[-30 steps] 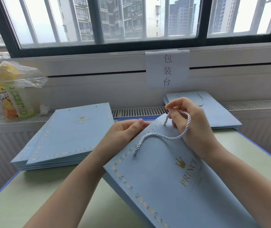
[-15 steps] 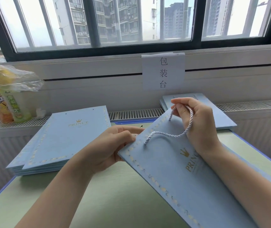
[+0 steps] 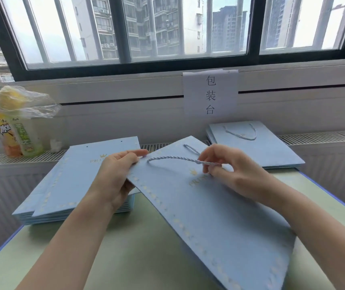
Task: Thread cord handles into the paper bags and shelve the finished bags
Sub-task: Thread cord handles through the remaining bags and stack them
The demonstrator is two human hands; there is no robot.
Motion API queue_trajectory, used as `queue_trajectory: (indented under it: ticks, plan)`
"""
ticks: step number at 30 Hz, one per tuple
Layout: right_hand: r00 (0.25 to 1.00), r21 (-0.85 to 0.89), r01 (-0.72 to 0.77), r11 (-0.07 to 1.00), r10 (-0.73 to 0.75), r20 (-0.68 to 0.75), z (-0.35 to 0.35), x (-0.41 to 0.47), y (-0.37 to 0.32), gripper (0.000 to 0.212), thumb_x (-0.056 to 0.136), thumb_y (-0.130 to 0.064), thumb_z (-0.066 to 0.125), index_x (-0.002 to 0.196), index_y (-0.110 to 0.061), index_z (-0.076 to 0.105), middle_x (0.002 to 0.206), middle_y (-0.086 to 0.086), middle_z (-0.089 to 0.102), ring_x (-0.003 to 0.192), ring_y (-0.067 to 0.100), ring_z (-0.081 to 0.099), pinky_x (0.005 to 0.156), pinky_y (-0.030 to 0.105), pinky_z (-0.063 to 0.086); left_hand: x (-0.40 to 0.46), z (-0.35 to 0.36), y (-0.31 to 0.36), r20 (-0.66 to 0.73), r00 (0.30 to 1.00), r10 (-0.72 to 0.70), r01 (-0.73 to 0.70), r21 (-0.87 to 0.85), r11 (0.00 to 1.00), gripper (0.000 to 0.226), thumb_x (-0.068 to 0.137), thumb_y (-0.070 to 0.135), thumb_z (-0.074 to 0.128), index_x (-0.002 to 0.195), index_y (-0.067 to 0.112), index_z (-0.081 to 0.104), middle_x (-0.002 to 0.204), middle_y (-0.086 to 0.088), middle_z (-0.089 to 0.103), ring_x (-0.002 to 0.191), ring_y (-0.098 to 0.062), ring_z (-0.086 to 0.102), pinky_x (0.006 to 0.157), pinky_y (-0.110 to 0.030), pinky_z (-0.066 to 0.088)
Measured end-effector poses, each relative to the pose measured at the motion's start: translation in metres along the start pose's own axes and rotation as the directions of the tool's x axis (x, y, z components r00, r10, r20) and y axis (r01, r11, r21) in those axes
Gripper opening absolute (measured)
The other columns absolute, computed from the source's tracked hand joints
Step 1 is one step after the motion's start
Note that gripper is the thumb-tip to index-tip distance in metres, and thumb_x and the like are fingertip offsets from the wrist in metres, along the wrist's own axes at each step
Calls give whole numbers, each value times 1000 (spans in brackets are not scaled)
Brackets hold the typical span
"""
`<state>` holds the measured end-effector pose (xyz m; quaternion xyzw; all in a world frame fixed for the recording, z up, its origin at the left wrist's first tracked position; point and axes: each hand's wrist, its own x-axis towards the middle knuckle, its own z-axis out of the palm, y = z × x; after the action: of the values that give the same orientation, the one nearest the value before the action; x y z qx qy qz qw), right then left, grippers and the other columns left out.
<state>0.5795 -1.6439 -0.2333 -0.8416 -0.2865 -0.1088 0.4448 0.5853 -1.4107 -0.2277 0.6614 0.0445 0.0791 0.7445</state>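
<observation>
bag [image 3: 209, 216] tilted over desk [image 3: 142, 258] middle, top edge lifted for reach | left hand [image 3: 115, 176] grip grasping top corner, steadying | right hand [image 3: 230, 172] grip pinching cord [image 3: 175, 158], likely drawing it through hole | unthreaded stack [image 3: 69, 185] at left edge, finished pile [image 3: 257, 147] on sill ledge past far right corner

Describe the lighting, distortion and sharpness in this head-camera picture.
Head view: daylight from the window backlights the scene, its panes partly washed out; wide-angle bowing curves the window frame and table edges; the paper bag, cord and both hands look slightly soft, gold lettering hardly legible; shadows faint.
</observation>
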Motion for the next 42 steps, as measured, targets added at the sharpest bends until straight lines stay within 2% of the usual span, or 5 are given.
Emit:
queue_trajectory:
  ticks: [11, 15, 25, 35, 42]
  plan:
    - [986, -411, 151, 899, -108, 127, 20, -4, -3, 76, 75, -74, 37, 139, -33, 37, 145, -16, 34, 134, -1, 23, 111, 27, 23, 4, -3, 2, -384, 920, 78, -219, -338, 915, 24, 93, 5, 50, 77, 17, 64, 70, 5, 62, 61, -4, 60, 54, -19, 53]
    - [978, -593, 191, 782, -100, 184, 42, -7, -1, 74, 83, -52, 58, 146, -31, 23, 154, -7, 21, 139, 13, 20, 110, 33, 27, 1, -2, 2, -387, 913, 131, -287, -379, 880, 21, 93, 7, 51, 80, 18, 64, 65, 8, 63, 54, 0, 61, 50, -17, 51]
    - [844, -809, 115, 576, -486, -226, 32, 2, 5, 46, 76, -13, 61, 122, -11, 58, 126, 7, 60, 111, 29, 58, 83, 41, 50, -17, 14, 1, -253, 828, 500, -554, -233, 800, 13, 96, 9, 48, 102, 16, 56, 67, 11, 69, 65, -4, 64, 58, -17, 53]
    - [579, -371, 179, 911, -402, -709, 3, 2, 5, 15, 97, -21, 42, 83, -22, 42, 58, -13, 35, 53, 7, 32, 50, 14, 29, -3, 14, -13, -92, 874, 477, -484, -68, 873, 24, 91, 31, 52, 114, 24, 54, 118, 0, 63, 109, -11, 62, 90, -31, 51]
    - [754, 193, 136, 972, 25, -656, -1, 10, 8, 22, 92, -30, 52, 86, -10, 61, 74, 10, 63, 68, 13, 48, 62, 35, 43, 0, 8, -9, -45, 896, 441, -443, -85, 892, 31, 99, 39, 44, 114, 18, 62, 116, 6, 67, 111, -9, 61, 94, -33, 49]
